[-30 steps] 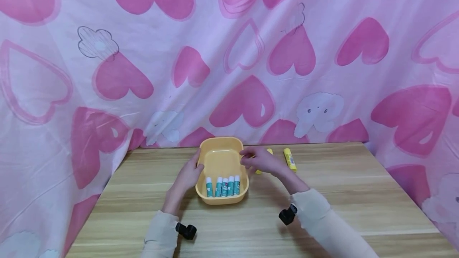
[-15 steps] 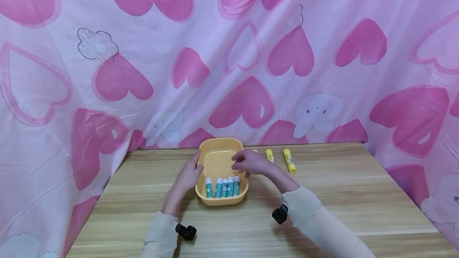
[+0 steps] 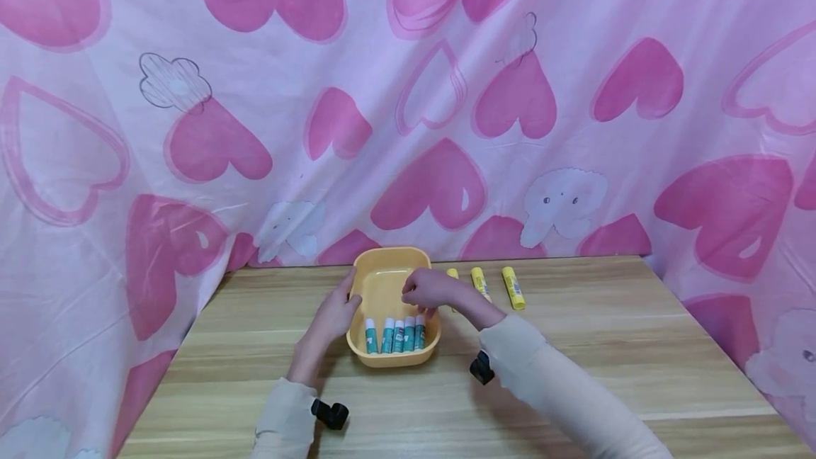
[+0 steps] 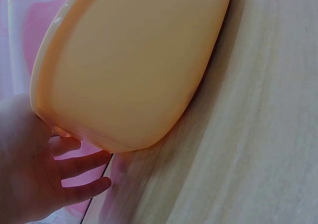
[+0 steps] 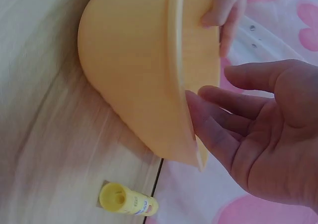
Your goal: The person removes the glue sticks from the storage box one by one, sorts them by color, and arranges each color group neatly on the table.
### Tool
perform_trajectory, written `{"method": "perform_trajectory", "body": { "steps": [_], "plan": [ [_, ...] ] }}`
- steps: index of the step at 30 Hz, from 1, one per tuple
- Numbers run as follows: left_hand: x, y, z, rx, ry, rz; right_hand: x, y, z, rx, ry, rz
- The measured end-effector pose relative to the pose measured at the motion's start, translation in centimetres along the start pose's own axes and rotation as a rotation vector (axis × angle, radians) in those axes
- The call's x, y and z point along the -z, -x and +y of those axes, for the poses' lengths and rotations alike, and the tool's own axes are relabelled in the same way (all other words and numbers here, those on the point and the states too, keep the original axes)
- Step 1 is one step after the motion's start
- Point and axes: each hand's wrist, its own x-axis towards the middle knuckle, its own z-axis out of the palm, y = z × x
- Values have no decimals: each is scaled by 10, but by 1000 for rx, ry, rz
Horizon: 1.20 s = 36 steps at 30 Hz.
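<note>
A pale orange plastic basin (image 3: 393, 360) stands on the table. Several teal glue sticks (image 3: 398, 338) with white caps lie side by side at its near end. My left hand (image 3: 336, 310) holds the basin's left rim, thumb inside and fingers along the outer wall; in the left wrist view those fingers (image 4: 84, 165) are spread below the rim. Over the basin's right side is my right hand (image 3: 433, 290). The right wrist view shows its fingers (image 5: 218, 139) loosely bent at the rim, thumb apart, holding nothing.
Right of the basin lie three yellow glue sticks: one (image 3: 452, 273) partly behind the right forearm, another (image 3: 479, 282) beside it, and the rightmost (image 3: 513, 289). A pink heart-patterned cloth (image 3: 427, 183) hangs along the back edge of the wooden table (image 3: 605, 331).
My right hand has moved left from the basin's right rim to over its inside, uncovering more of the yellow glue sticks. The left hand stays on the left rim.
</note>
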Motion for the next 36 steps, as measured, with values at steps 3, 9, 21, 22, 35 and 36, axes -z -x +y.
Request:
{"method": "perform_trajectory", "body": {
  "steps": [3, 9, 21, 22, 35, 36],
  "plan": [
    [-1, 0, 0, 0, -3, 0, -1, -5, -3, -31, 35, -22],
    [0, 1, 2, 1, -3, 2, -5, -19, -9, -122, 117, -71],
    [0, 0, 0, -19, -24, 12, -9, -24, -20, -234, 250, -153],
    [0, 0, 1, -21, -22, 14, -9, -24, -20, -223, 245, -152],
    [0, 1, 3, -3, -17, 1, -15, -22, 0, -49, -42, -193],
    [0, 0, 3, -1, -16, 1, -16, -22, 1, -49, -53, -194]
  ]
}}
